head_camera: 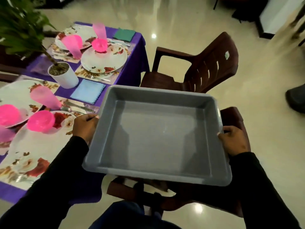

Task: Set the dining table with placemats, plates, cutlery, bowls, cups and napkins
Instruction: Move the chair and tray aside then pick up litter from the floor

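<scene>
The left hand (85,127) and the right hand (233,140) each clasp an opposite long rim of the gray tray (156,136), thumbs over the edge and the remaining fingers hidden beneath, holding it above a brown chair (231,187) just right of the purple-clothed table (132,66). On the table four floral plates show, the nearest (38,152) blurred and one cut off by the left edge, along with three pink bowls, four pink cups, a blue napkin (88,93) and a green napkin (124,35). The cutlery (77,108) is too smeared to count.
</scene>
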Motion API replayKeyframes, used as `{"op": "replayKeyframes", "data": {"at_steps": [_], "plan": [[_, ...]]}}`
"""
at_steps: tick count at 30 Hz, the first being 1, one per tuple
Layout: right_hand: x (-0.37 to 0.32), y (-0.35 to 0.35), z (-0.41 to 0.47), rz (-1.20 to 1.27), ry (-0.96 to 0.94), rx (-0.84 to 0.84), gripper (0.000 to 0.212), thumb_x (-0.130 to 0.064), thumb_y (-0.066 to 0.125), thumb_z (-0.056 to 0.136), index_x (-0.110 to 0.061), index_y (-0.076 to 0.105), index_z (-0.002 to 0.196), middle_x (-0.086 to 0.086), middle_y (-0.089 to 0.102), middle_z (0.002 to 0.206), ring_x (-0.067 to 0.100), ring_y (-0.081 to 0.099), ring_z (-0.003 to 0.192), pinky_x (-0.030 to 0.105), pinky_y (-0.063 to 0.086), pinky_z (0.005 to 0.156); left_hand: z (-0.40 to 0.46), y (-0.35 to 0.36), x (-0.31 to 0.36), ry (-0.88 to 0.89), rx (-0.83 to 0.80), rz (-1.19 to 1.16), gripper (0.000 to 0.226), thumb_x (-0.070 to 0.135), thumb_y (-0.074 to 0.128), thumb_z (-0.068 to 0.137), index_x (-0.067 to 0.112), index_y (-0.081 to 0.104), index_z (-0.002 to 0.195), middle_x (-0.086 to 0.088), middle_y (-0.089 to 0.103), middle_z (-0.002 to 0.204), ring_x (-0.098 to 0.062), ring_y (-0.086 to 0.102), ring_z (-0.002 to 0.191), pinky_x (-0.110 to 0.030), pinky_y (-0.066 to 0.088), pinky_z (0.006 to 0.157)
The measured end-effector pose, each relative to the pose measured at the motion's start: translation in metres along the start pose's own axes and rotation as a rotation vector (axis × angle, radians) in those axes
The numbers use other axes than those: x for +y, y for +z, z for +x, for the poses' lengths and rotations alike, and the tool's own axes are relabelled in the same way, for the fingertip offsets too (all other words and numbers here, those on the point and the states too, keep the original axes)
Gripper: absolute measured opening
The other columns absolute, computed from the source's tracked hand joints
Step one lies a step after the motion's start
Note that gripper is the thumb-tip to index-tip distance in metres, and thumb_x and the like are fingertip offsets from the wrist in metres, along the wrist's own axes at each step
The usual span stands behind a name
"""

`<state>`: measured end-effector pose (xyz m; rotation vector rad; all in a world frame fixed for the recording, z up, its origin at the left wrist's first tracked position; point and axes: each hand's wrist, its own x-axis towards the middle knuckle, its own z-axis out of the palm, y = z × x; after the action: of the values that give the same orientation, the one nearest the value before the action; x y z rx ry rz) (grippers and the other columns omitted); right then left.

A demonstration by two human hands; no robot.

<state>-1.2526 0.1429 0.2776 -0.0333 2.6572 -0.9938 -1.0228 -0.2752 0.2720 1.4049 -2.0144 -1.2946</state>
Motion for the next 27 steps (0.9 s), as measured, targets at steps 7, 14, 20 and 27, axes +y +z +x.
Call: {"op": "replayKeyframes", "data": {"at_steps": [7,14,20,27], "plan": [[-0.034,-0.024,-0.005,0.009,-0.194,0.079,0.003,-0.017,0.069,0.089,-0.018,0.067,0.091,-0.003,0.063,0.077,0.03,0.066,0.072,0.042,0.055,0.075,-0.023,-0.044,0.02,0.09,-0.017,-0.152,0.008,0.014,0.07,0.092,0.015,0.076,0.097,-0.005,0.076,0.089,-0.016,0.066,0.079,-0.044,0.058,0.089],[-0.093,-0.011,-0.005,0.159,-0.289,-0.047,0.026,-0.009,0.065,0.094,0.002,0.065,0.118,0.017,0.066,0.108,0.026,0.057,0.09,0.036,0.046,0.084,-0.074,-0.107,0.0,0.028,0.168,-0.354,0.017,0.011,0.068,0.093,0.022,0.078,0.085,0.004,0.076,0.077,-0.012,0.064,0.068,-0.029,0.053,0.071],[-0.187,0.037,-0.033,0.226,-0.404,-0.223,0.031,-0.007,0.063,0.095,0.005,0.064,0.124,0.015,0.067,0.115,0.021,0.056,0.098,0.031,0.042,0.091,-0.129,-0.191,-0.027,0.017,0.427,-0.468,0.021,0.003,0.06,0.096,0.018,0.073,0.093,0.011,0.073,0.081,-0.007,0.064,0.075,-0.016,0.055,0.064],[-0.296,0.138,-0.108,0.207,-0.572,-0.46,0.024,-0.005,0.066,0.089,-0.01,0.073,0.111,0.01,0.072,0.104,0.028,0.066,0.095,0.043,0.052,0.097,-0.214,-0.297,-0.096,-0.096,0.737,-0.501,0.019,0.006,0.06,0.097,0.018,0.076,0.096,0.006,0.074,0.078,-0.013,0.061,0.071,-0.024,0.052,0.063]]}}
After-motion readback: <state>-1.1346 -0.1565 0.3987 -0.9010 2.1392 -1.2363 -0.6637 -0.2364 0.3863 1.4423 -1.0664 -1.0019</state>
